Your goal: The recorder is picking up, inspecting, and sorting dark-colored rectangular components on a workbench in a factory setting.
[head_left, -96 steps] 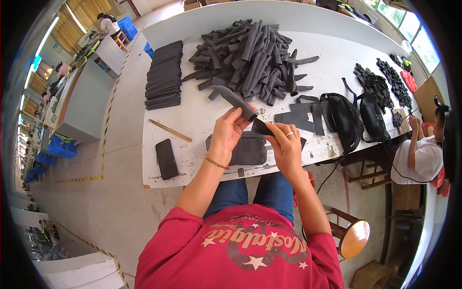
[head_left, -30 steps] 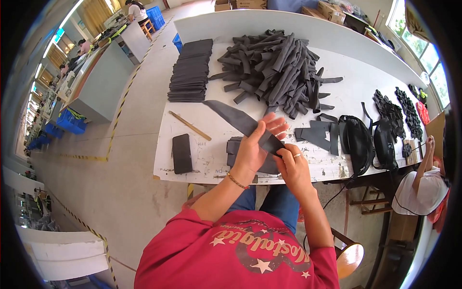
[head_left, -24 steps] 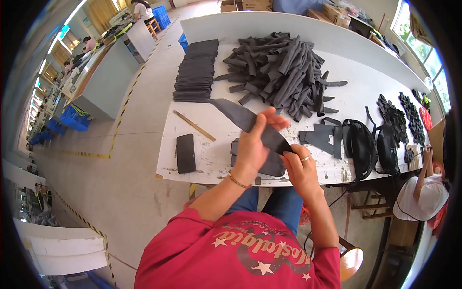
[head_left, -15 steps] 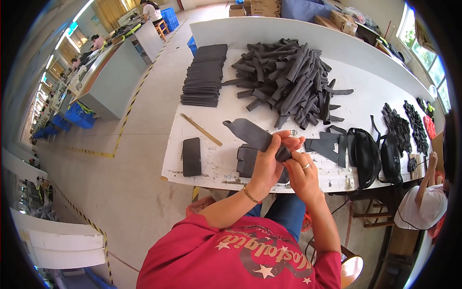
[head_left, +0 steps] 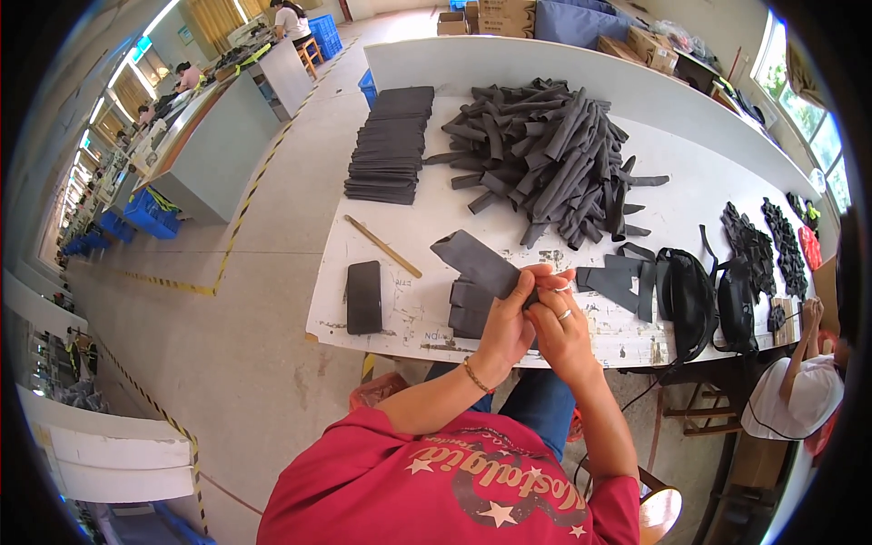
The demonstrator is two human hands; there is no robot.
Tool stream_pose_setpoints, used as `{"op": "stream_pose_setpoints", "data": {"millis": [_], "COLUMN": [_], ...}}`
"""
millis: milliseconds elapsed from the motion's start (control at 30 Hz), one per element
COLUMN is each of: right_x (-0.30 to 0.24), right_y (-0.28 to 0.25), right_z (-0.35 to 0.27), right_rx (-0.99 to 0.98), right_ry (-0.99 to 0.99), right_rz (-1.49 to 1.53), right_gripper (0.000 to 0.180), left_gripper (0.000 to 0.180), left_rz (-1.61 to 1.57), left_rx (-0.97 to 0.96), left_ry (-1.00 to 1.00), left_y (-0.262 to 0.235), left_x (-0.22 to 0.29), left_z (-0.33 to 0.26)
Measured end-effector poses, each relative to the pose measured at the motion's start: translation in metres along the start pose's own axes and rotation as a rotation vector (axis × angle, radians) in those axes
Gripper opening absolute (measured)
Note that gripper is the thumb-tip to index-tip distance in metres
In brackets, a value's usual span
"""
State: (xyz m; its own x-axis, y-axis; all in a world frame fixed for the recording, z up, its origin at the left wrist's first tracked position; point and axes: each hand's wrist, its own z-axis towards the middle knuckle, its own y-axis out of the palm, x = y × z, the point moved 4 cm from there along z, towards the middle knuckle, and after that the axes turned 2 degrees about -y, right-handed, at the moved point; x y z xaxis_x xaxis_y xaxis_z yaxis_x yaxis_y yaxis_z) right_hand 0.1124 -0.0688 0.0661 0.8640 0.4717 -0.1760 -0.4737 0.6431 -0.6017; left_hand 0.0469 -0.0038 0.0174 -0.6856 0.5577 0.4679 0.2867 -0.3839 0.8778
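A dark grey fabric sleeve (head_left: 477,259), flat with an opening at its far end, slants up and left from my hands. My left hand (head_left: 509,318) is closed round its near part, thumb on top. My right hand (head_left: 561,325), with a ring on it, has its fingers bunched on the sleeve's near end, which they mostly hide. Under the held piece, close to the table's front edge, lie folded dark fabric pieces (head_left: 465,316). Beyond my hands rises a loose heap of similar rolled sleeves (head_left: 554,150).
Flattened sleeves stand in a neat stack (head_left: 389,145) at the far left. A wooden stick (head_left: 383,247) and a black phone (head_left: 364,297) lie left of my hands. To the right are flat dark panels (head_left: 618,280) and black bags (head_left: 688,295). Another person (head_left: 799,386) sits at far right.
My right hand has drawn in against my left, covering the sleeve's near end that showed before. The sleeve's far end has shifted slightly right and its opening has flattened.
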Motion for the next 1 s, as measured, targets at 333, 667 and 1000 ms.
{"op": "stream_pose_setpoints", "data": {"millis": [333, 667, 1000], "right_x": [0.006, 0.030, 0.018], "right_y": [0.014, -0.012, -0.002], "right_z": [-0.006, -0.054, -0.019], "right_rx": [0.123, 0.487, 0.418], "right_ry": [0.547, 1.080, 0.627], "right_rz": [0.325, 0.842, 0.401], "right_gripper": [0.017, 0.017, 0.009], "left_gripper": [0.044, 0.038, 0.034], "left_rz": [0.102, 0.105, 0.167], "left_rx": [0.032, -0.197, 0.299], "left_ry": [-0.009, 0.186, 0.203], "left_y": [0.003, -0.008, -0.047], "left_x": [0.016, 0.058, 0.070], "left_z": [0.009, 0.031, 0.019]}}
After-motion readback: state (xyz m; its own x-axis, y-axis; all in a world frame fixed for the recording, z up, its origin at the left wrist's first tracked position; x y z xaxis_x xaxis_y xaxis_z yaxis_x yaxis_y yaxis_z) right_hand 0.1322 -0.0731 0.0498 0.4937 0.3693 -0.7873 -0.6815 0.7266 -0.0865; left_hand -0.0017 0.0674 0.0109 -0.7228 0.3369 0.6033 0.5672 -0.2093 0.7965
